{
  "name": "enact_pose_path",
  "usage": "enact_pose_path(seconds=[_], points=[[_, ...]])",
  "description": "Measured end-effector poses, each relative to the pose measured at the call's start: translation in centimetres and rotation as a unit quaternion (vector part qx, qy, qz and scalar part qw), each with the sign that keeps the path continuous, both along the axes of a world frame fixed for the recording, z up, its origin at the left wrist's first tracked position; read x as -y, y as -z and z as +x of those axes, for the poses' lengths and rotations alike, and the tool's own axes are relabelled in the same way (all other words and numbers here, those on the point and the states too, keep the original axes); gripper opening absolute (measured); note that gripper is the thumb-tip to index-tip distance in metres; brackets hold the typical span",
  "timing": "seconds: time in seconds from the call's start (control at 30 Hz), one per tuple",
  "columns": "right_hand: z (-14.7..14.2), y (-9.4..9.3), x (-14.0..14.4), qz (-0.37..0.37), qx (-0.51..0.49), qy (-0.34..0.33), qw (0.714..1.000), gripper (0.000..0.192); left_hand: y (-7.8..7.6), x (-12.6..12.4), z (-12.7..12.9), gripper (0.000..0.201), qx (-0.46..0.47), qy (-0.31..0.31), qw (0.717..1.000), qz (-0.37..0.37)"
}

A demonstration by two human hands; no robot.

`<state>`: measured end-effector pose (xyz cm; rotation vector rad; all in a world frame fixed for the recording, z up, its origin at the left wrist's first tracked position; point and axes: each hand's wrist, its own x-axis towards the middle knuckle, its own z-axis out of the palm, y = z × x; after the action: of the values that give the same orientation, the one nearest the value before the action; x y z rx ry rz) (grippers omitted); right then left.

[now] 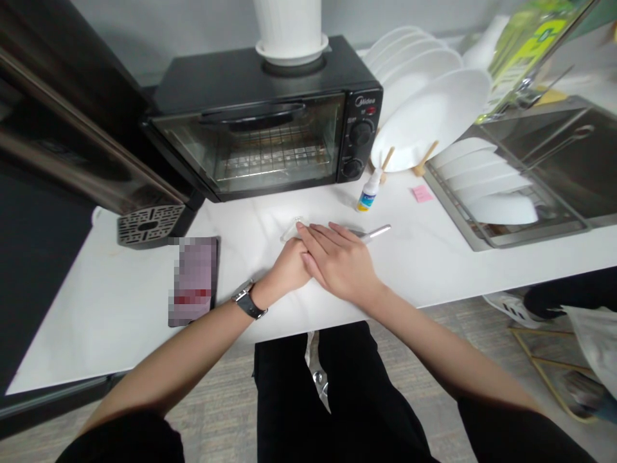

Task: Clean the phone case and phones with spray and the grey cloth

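My hands lie together on the white counter (120,302), in front of a black toaster oven (263,125). My right hand (340,260) lies flat over my left hand (289,270), which wears a wristwatch (249,299). A small whitish wad (292,228) pokes out just beyond my fingertips; whether my left hand grips it is hidden. A silver, pen-like tool (376,233) sticks out to the right from under my right hand. A small white dropper bottle (369,191) with a blue and yellow label stands a little beyond.
A phone (193,281) lies to the left, near a black drip tray (149,225). White plates (424,109) stand in a wooden rack; more fill a sink rack (486,186) at the right. A pink note (421,193) lies beside it. A white pot (289,29) tops the oven.
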<state>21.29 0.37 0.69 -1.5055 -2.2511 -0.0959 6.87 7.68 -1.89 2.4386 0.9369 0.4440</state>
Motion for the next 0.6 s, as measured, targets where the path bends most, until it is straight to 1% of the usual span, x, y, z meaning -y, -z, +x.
enact_pose_path(seconds=[0.03, 0.1, 0.17, 0.23, 0.3, 0.37, 0.43, 0.5, 0.53, 0.6], points=[[0.8, -0.3, 0.2, -0.017, 0.003, 0.006, 1.0, 0.053, -0.1, 0.1, -0.1, 0.038, 0.0, -0.001, 1.0, -0.007], [3.1, -0.8, 0.5, -0.054, 0.009, 0.045, 0.997, 0.052, -0.6, 0.3, -0.2, 0.03, 0.013, 0.004, 0.999, -0.031], [5.3, -0.9, 0.7, -0.071, 0.013, 0.108, 0.991, 0.051, -1.0, 0.6, -0.2, 0.03, 0.05, 0.027, 0.997, -0.055], [6.5, -0.8, 0.9, -0.072, 0.013, 0.154, 0.985, 0.052, -1.2, 0.9, -0.1, 0.035, 0.094, 0.049, 0.992, -0.072], [5.8, -0.5, 1.2, -0.071, 0.013, 0.156, 0.985, 0.052, -1.0, 1.0, 0.0, 0.035, 0.094, 0.052, 0.992, -0.064], [3.7, -0.2, 1.6, -0.075, 0.017, 0.121, 0.99, 0.051, -0.6, 0.9, 0.0, 0.032, 0.046, 0.039, 0.998, -0.031], [1.2, -0.2, 1.9, -0.069, 0.021, 0.089, 0.993, 0.056, -0.1, 0.6, -0.1, 0.031, -0.003, 0.024, 1.0, -0.004], [-0.3, -0.2, 2.1, -0.057, 0.018, 0.069, 0.996, 0.059, 0.1, 0.5, -0.3, 0.029, -0.021, 0.019, 1.0, 0.003], [-0.4, -0.3, 2.1, -0.054, 0.014, 0.061, 0.997, 0.06, 0.1, 0.4, -0.3, 0.029, -0.022, 0.019, 1.0, 0.002], [0.7, -0.4, 2.1, -0.057, 0.005, 0.053, 0.997, 0.059, -0.2, 0.6, -0.3, 0.029, -0.021, 0.022, 1.0, 0.001]])
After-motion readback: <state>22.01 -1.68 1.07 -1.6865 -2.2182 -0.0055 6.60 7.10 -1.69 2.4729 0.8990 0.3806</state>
